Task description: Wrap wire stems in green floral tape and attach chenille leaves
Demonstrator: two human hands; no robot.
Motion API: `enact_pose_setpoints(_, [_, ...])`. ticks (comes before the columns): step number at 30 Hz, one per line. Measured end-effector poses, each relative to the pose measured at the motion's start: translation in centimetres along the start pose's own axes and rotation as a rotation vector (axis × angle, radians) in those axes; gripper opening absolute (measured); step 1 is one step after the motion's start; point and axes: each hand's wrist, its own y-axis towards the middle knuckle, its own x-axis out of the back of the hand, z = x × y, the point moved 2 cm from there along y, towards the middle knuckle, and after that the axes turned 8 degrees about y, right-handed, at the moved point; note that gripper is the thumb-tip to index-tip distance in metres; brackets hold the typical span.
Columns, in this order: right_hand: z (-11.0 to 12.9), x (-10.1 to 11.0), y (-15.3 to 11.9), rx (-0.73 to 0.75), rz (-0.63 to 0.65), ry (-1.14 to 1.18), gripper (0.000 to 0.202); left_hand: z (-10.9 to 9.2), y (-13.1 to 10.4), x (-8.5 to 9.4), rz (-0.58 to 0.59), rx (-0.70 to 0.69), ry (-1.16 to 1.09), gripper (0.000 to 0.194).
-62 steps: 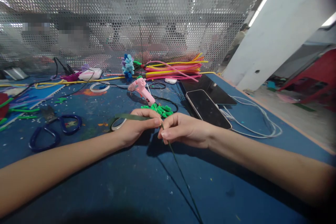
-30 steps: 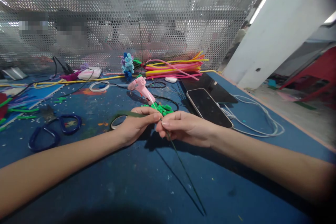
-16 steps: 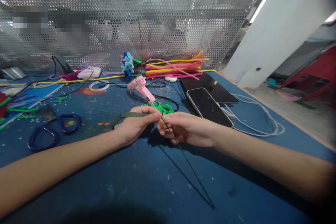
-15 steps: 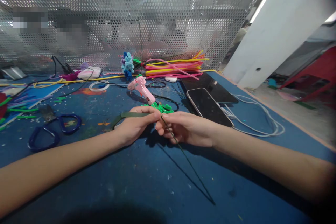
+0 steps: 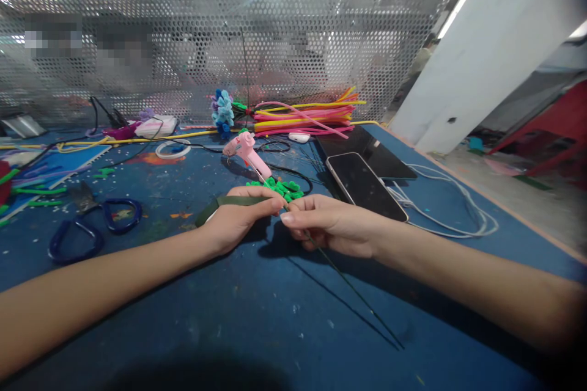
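Note:
Pinched between the thumb and fingers of my right hand (image 5: 328,223) is a thin dark green stem (image 5: 353,287), its far end slanting down to the lower right above the blue table. My left hand (image 5: 243,217) is closed on a dark green tape (image 5: 241,200), which runs back over the hand; the fingertips press near the stem's upper end. The two hands nearly touch. Just behind them show green fuzzy pieces (image 5: 287,188); whether they join the stem is hidden.
A pink glue gun (image 5: 250,153) lies behind the hands, blue-handled pliers (image 5: 94,226) at left. A phone (image 5: 367,186) and white cable (image 5: 481,220) are at right. Pink and yellow pipe cleaners (image 5: 307,119) and blue flowers (image 5: 223,111) line the mesh panel (image 5: 183,43).
The stem's lower end has swung to the right. The fingers of my right hand have shifted their hold, with the thumb now laid over the stem. My left hand has hardly moved.

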Motion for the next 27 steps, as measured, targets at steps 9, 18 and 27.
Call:
enact_pose_setpoints(9, [0.44, 0.19, 0.55, 0.081, -0.021, -0.011, 0.034, -0.11, 0.00, -0.07, -0.025, -0.008, -0.007, 0.024])
enact_pose_setpoints(18, [0.15, -0.17, 0.02, 0.060, 0.030, 0.028, 0.035, -0.21, -0.02, -0.10, -0.015, -0.040, 0.001, 0.021])
enact_pose_setpoints(27, [0.33, -0.04, 0.49, 0.064, 0.018, 0.037, 0.033, -0.12, -0.05, 0.10, -0.015, -0.031, 0.050, 0.022])
